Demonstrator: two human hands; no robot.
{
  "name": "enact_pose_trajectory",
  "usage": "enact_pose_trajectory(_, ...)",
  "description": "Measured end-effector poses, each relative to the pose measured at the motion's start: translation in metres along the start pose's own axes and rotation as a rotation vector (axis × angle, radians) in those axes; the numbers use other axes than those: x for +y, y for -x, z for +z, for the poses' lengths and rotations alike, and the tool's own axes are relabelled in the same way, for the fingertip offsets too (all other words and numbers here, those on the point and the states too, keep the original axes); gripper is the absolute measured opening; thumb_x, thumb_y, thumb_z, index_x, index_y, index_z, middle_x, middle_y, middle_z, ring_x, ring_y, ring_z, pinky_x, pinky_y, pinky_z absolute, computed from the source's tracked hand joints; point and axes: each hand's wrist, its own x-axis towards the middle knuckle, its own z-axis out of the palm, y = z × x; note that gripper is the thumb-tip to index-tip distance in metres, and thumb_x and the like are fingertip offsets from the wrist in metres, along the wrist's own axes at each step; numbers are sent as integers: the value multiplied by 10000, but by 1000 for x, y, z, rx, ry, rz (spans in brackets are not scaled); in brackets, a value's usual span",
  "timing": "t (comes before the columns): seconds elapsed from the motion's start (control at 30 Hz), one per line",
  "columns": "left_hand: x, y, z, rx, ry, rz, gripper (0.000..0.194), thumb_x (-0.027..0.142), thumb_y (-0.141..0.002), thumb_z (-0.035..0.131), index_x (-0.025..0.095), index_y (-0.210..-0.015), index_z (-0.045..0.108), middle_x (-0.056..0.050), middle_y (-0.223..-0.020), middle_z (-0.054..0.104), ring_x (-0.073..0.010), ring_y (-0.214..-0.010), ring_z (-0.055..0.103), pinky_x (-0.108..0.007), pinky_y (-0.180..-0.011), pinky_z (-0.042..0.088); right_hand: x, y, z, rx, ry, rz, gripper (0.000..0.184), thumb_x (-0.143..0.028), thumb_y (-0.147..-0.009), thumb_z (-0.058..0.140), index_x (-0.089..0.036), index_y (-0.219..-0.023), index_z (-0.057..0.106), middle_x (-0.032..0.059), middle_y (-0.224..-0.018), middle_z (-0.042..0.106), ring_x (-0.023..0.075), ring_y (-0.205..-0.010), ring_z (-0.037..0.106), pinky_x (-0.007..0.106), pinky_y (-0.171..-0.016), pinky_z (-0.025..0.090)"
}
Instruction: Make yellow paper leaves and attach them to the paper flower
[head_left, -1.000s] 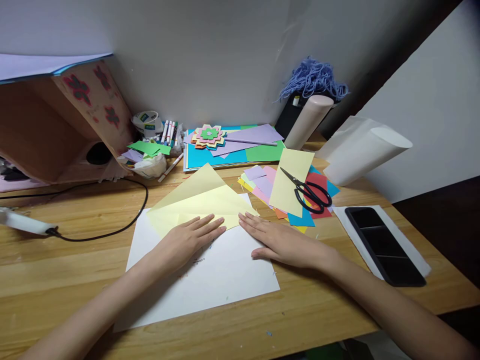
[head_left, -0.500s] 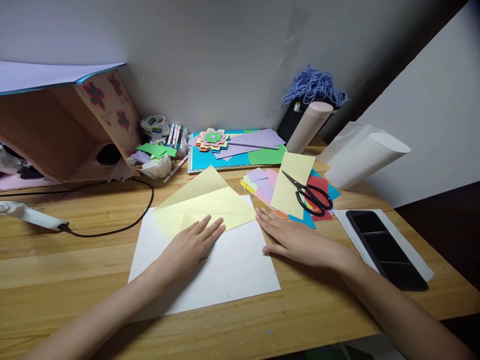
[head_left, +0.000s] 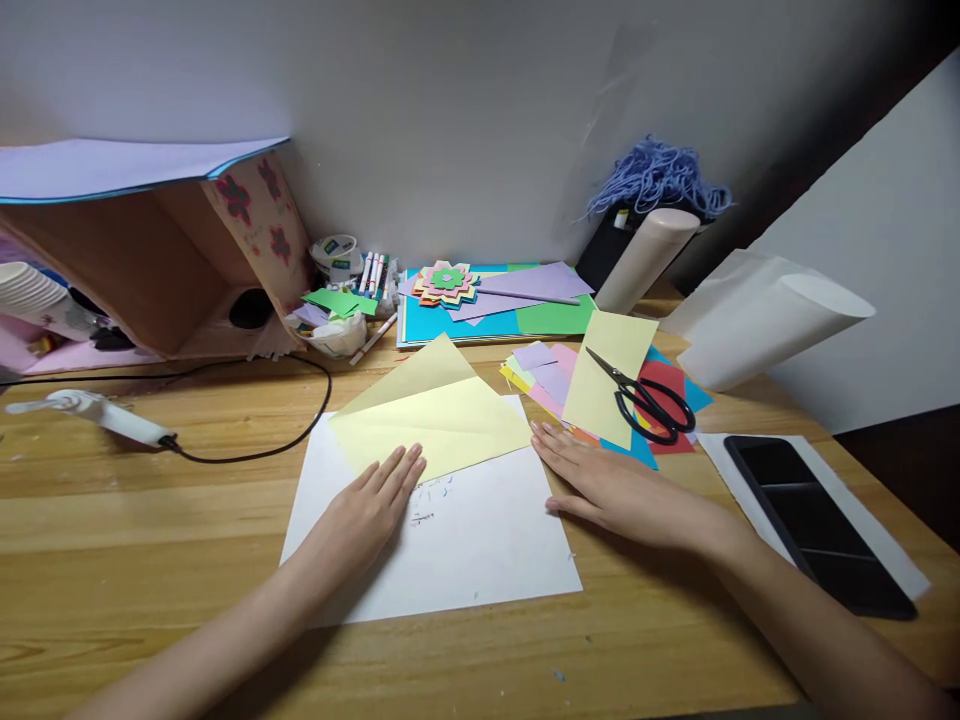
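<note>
A folded sheet of pale yellow paper [head_left: 442,425] lies on a white sheet [head_left: 495,530], its upper corner pointing toward the wall. My left hand [head_left: 379,500] rests flat with fingers stretched on the paper's lower left edge. At its right tip, my right hand [head_left: 600,490] lies flat on the table, fingertips at the paper's corner. Neither hand grips anything. Beyond the right hand, black-handled scissors [head_left: 652,405] lie on a pale yellow strip [head_left: 611,370] over colored paper pieces [head_left: 540,370].
A glue gun [head_left: 112,415] with a black cable is at left, before an open cardboard box [head_left: 255,230]. Markers [head_left: 375,272], a layered paper flower [head_left: 446,283] and colored sheets [head_left: 555,318] line the back. At right are a paper roll [head_left: 772,330] and a phone [head_left: 817,520].
My left hand has slid left and slightly down along the yellow paper, uncovering marks on the white sheet. The whole view has shifted, so things appear farther right.
</note>
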Motion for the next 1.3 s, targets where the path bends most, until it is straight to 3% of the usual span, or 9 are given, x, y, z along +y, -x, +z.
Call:
enact_pose_trajectory(0.13, -4, 16, -2, 28, -90, -17, 516, 49, -821, 292, 86, -1321, 414, -114, -1401, 379, -245, -1279, 373, -388, -999, 392, 1, -5, 3, 65, 91, -31, 688, -558, -871, 337, -118, -1397, 278, 88, -1469, 199, 257, -1347, 220, 435, -1096, 268)
enact_pose_trajectory(0.23, -5, 23, -1, 53, -100, -22, 466, 97, -837, 310, 45, -1268, 479, -148, -1372, 412, -268, -1279, 367, -391, -1016, 374, -1, -14, 7, 193, 199, -68, 524, -410, -912, 334, -80, -1300, 456, 130, -1385, 394, 262, -1303, 329, 444, -1085, 288)
enact_pose_trajectory(0.33, -9, 31, -2, 38, -64, -23, 487, 49, -816, 292, 44, -1264, 482, -151, -1373, 408, -259, -1295, 342, -384, -1029, 358, -6, -24, 10, 332, 298, -108, 418, -251, -918, 311, -51, -1163, 585, 161, -1236, 557, 266, -1225, 442, 434, -1045, 346)
enact_pose_trajectory(0.47, -21, 38, -7, -3, 111, -10, 520, 15, -801, 301, 83, -1296, 445, -131, -1389, 393, -232, -1294, 351, -375, -1007, 386, -17, -36, 10, 423, 391, -171, 361, -172, -906, 330, -54, -969, 665, 188, -1062, 634, 297, -1070, 543, 450, -909, 426)
enact_pose_trajectory(0.53, -28, 36, -12, 13, 251, -4, 494, 46, -810, 344, 101, -1288, 454, -127, -1372, 426, -225, -1275, 385, -363, -994, 402, -27, -46, 9, 407, 400, -227, 332, -138, -902, 337, -79, -861, 661, 176, -939, 642, 269, -897, 583, 414, -767, 456)
enact_pose_trajectory(0.63, -37, 25, -18, 49, 486, -52, 355, 152, -848, 417, 159, -1168, 571, -94, -1260, 554, -213, -1188, 479, -351, -968, 423, -50, -66, 6, 337, 404, -369, 287, -101, -905, 334, -107, -806, 603, 121, -830, 601, 189, -716, 534, 313, -597, 403)
enact_pose_trajectory(0.77, -44, 9, -16, 151, 772, -209, 175, 237, -841, 514, 176, -825, 677, -70, -958, 667, -175, -917, 592, -310, -813, 476, -82, -95, 7, 253, 462, -701, 216, -121, -912, 356, -157, -1017, 541, 62, -858, 572, 159, -734, 484, 273, -597, 351)
enact_pose_trajectory(0.87, -45, 5, -10, 217, 923, -287, 82, 230, -782, 603, 167, -767, 653, -57, -896, 629, -160, -858, 572, -287, -752, 462, -98, -110, 11, 241, 520, -855, 249, -163, -933, 328, -183, -1135, 472, 40, -830, 562, 149, -699, 451, 274, -592, 322)
enact_pose_trajectory(1.3, -42, 9, 2, 234, 1114, -333, 55, 201, -766, 601, 184, -807, 634, -41, -946, 544, -144, -843, 524, -236, -626, 419, -99, -122, 8, 198, 510, -985, 244, -142, -945, 304, -143, -1058, 520, 35, -833, 579, 142, -749, 471, 275, -554, 310)
